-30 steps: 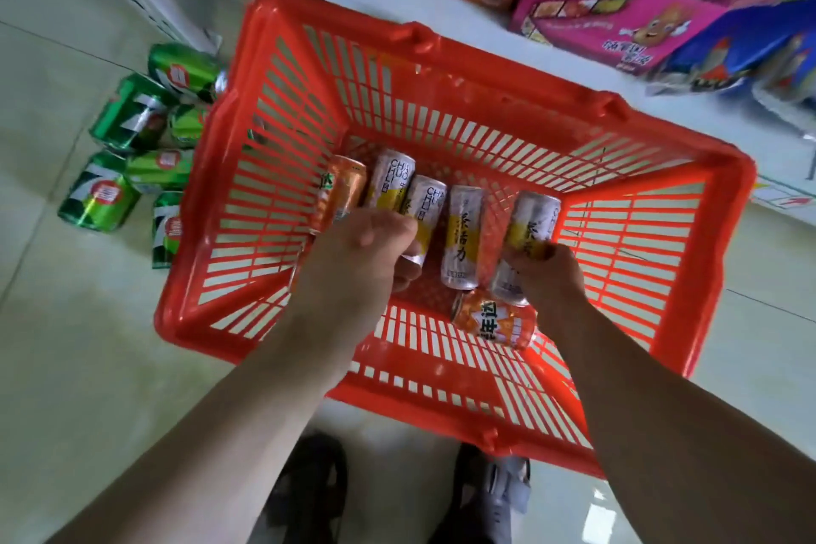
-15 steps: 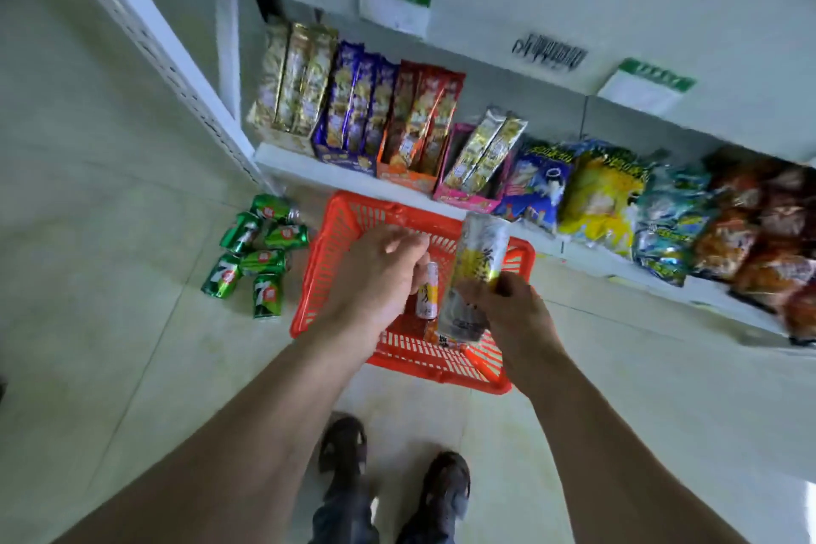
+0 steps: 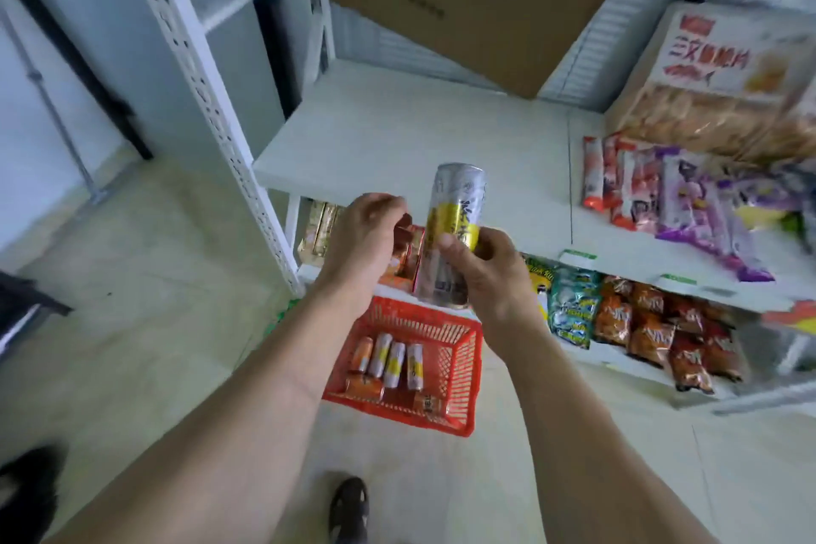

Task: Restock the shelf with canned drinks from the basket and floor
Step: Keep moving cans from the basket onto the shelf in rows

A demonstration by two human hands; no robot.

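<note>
My right hand (image 3: pixel 488 274) grips a tall silver can (image 3: pixel 452 234) with a yellow band, upright, in front of the bare shelf (image 3: pixel 397 133). My left hand (image 3: pixel 362 243) is curled; whether it holds anything, I cannot tell. More cans lie in the basket (image 3: pixel 459 371) below.

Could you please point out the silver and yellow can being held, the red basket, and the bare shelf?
silver and yellow can (image 3: pixel 455 208), head view, on its yellow band.
red basket (image 3: pixel 461 360), head view, on its right wall.
bare shelf (image 3: pixel 419 133), head view, on its white top surface.
</note>
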